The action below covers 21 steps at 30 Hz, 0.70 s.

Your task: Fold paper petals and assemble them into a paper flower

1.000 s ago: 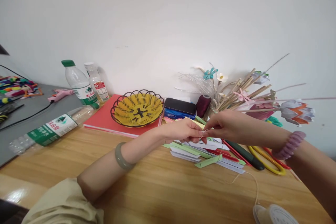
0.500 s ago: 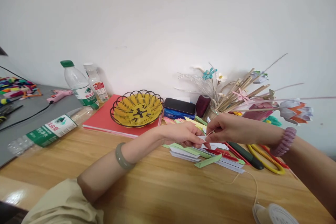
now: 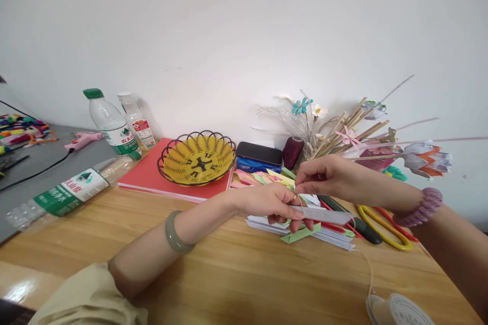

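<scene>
Both hands meet above the table, just right of the basket. Left hand is pinched on a white strip that juts rightward over the paper pile. Right hand hovers just above it, fingertips closed on a thin thread. Farther right of the basket, near the table's front edge, sits the spool. Left of the basket are the bottles; behind its right side stand a tin and sticks.
</scene>
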Tool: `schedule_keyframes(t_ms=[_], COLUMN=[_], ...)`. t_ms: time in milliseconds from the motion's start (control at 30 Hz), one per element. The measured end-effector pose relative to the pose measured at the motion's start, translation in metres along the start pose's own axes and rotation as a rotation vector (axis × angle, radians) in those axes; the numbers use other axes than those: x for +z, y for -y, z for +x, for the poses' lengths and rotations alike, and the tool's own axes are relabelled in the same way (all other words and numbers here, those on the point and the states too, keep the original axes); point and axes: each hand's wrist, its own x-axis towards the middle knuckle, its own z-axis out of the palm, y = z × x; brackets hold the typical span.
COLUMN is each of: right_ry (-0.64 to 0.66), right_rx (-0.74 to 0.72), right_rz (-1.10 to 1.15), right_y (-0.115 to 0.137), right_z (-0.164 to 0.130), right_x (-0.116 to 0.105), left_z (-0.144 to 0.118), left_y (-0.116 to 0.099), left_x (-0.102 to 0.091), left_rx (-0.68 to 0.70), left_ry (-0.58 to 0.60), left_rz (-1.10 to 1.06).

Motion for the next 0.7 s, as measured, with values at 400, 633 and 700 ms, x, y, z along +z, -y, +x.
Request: schedule_keyframes(t_ms=[400,633,700], right_ry=[-0.334,-0.176,-0.254], right_rx=[0.072,0.100,0.095], right_rz=[0.131,-0.235,-0.347], right_y=[-0.002,0.017,0.016], right_z=[-0.029,-0.024,-0.017], right_x=[-0.004,0.015,0.018], left_z=[0.000,0.002,0.001], left_y=[-0.001,-0.001,-0.004], left_x=[-0.003,-0.001,0.001], left_rx=[0.022,-0.008,0.004], left_ry=[-0.195,-0.268,-0.244], left_rz=[-0.179,-0.157,-0.146])
